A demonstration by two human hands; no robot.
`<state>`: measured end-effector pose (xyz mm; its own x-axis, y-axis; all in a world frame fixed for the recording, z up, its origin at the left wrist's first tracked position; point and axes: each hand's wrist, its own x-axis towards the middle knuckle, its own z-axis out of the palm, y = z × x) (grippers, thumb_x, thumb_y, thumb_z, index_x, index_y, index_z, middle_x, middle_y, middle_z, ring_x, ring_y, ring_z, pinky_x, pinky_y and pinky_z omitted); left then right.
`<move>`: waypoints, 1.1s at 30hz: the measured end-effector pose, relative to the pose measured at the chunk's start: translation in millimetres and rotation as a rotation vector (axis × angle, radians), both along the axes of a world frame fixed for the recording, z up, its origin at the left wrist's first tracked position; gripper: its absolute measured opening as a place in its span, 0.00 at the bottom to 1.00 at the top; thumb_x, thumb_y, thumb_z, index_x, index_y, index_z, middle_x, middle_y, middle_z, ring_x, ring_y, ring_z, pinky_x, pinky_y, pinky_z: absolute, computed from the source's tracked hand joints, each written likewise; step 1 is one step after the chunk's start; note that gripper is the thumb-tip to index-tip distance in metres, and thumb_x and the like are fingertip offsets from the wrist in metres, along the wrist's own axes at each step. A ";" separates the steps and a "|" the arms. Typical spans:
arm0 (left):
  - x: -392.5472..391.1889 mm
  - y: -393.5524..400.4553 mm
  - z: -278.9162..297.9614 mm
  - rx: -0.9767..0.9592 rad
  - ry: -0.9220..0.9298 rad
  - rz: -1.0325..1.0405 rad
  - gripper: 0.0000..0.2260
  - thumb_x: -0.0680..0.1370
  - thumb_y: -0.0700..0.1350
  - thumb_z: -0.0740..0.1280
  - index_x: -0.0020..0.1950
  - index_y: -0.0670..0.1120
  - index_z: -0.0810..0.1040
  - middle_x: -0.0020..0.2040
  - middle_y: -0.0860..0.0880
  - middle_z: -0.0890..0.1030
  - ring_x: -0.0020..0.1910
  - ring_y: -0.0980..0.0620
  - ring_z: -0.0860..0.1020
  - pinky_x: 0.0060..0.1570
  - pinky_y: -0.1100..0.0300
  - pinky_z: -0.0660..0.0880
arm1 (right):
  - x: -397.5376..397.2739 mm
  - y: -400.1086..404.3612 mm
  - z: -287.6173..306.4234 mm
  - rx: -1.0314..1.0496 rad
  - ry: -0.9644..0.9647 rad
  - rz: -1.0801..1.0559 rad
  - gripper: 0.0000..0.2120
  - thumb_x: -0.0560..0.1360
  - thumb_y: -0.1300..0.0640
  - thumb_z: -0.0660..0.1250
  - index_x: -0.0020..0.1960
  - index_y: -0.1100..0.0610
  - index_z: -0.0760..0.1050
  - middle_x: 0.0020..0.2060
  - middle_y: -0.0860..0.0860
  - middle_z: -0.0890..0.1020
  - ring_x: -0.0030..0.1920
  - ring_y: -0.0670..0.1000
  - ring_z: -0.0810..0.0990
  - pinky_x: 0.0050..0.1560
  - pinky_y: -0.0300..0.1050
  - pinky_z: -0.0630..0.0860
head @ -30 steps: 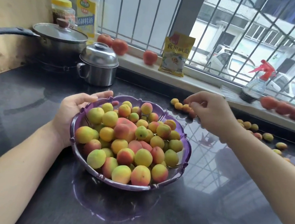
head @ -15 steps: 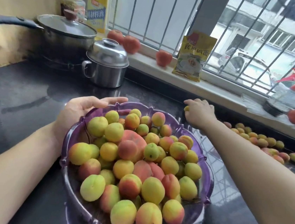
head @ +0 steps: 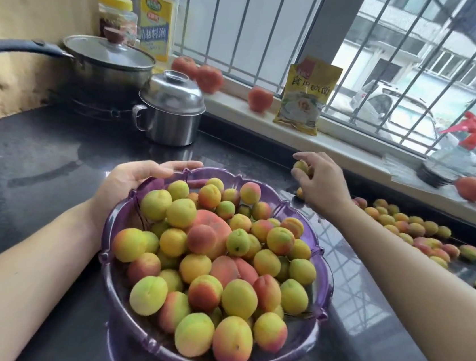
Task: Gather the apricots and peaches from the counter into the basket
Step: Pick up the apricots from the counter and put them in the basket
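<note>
Right hand (head: 321,181) raised, fingers pinching a small apricot (head: 301,166), seemingly upright; left hand (head: 139,176) flat against the basket (head: 317,305) rim.

The basket (head: 325,291) is glossy, see-through purple plastic. The dark table (head: 40,163) shines like polished stone. The small pot (head: 169,114) is brushed metal.

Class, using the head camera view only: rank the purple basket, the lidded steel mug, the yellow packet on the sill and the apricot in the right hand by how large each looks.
1. purple basket, though it is nearest the camera
2. lidded steel mug
3. yellow packet, close to the mug, so unsure
4. apricot
</note>
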<state>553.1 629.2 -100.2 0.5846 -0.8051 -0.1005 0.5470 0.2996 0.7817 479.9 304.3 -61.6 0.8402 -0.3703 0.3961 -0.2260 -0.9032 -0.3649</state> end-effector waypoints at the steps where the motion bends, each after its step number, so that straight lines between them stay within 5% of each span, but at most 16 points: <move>1: -0.5 -0.2 -0.4 0.012 0.000 0.005 0.30 0.74 0.46 0.65 0.77 0.42 0.73 0.71 0.35 0.79 0.72 0.32 0.75 0.65 0.35 0.75 | -9.3 5.3 10.5 0.058 -0.044 0.020 0.15 0.80 0.54 0.67 0.66 0.50 0.78 0.53 0.49 0.79 0.53 0.52 0.78 0.59 0.52 0.76; 5: -1.8 1.5 -1.7 0.017 0.017 0.016 0.26 0.79 0.46 0.58 0.78 0.43 0.72 0.72 0.35 0.78 0.73 0.32 0.75 0.66 0.34 0.76 | -51.6 38.6 52.9 0.440 -0.050 0.131 0.11 0.82 0.52 0.66 0.64 0.46 0.78 0.47 0.49 0.84 0.37 0.50 0.82 0.38 0.48 0.83; 8: -3.7 2.6 -0.4 0.028 0.016 0.032 0.26 0.80 0.46 0.58 0.78 0.43 0.72 0.72 0.35 0.78 0.73 0.32 0.74 0.65 0.35 0.76 | -73.6 56.4 71.3 0.685 -0.016 0.300 0.12 0.82 0.58 0.65 0.65 0.55 0.77 0.54 0.53 0.86 0.50 0.52 0.86 0.54 0.44 0.82; 11: -6.4 3.8 1.4 0.032 0.015 0.053 0.25 0.81 0.45 0.56 0.78 0.42 0.72 0.71 0.35 0.79 0.73 0.32 0.75 0.67 0.35 0.76 | -88.1 71.0 79.6 0.975 0.006 0.444 0.13 0.81 0.62 0.63 0.65 0.59 0.76 0.58 0.58 0.84 0.52 0.57 0.84 0.58 0.48 0.81; 15: -10.0 6.5 2.1 0.019 0.020 0.079 0.26 0.80 0.44 0.57 0.79 0.41 0.71 0.72 0.35 0.78 0.73 0.32 0.75 0.69 0.37 0.74 | -94.5 89.3 79.3 1.085 0.046 0.540 0.15 0.77 0.60 0.66 0.63 0.60 0.77 0.58 0.61 0.83 0.52 0.58 0.83 0.57 0.50 0.79; 22: -10.1 8.1 2.1 0.007 -0.005 0.069 0.28 0.77 0.44 0.60 0.78 0.41 0.72 0.70 0.34 0.79 0.66 0.34 0.80 0.61 0.37 0.81 | -87.5 108.4 69.2 0.889 0.176 0.454 0.11 0.79 0.64 0.68 0.61 0.57 0.79 0.55 0.57 0.85 0.56 0.57 0.85 0.62 0.54 0.79; 28: -7.1 6.7 1.4 0.002 0.011 0.069 0.28 0.77 0.43 0.60 0.78 0.40 0.72 0.69 0.33 0.80 0.66 0.34 0.81 0.60 0.38 0.81 | -75.8 119.8 54.7 0.041 0.258 0.247 0.10 0.79 0.53 0.69 0.60 0.46 0.78 0.48 0.43 0.81 0.49 0.45 0.81 0.47 0.40 0.80; 33: -6.4 7.2 0.3 0.009 0.014 0.064 0.27 0.77 0.44 0.60 0.77 0.42 0.72 0.69 0.34 0.80 0.69 0.33 0.78 0.62 0.37 0.80 | -66.5 120.8 39.0 -0.120 0.244 0.227 0.11 0.78 0.49 0.70 0.60 0.48 0.79 0.49 0.45 0.77 0.48 0.45 0.76 0.48 0.40 0.75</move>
<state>546.7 636.4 -100.0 0.6330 -0.7653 -0.1165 0.5382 0.3269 0.7769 413.4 425.0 -22.6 0.9710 -0.1265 0.2029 -0.0824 -0.9736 -0.2127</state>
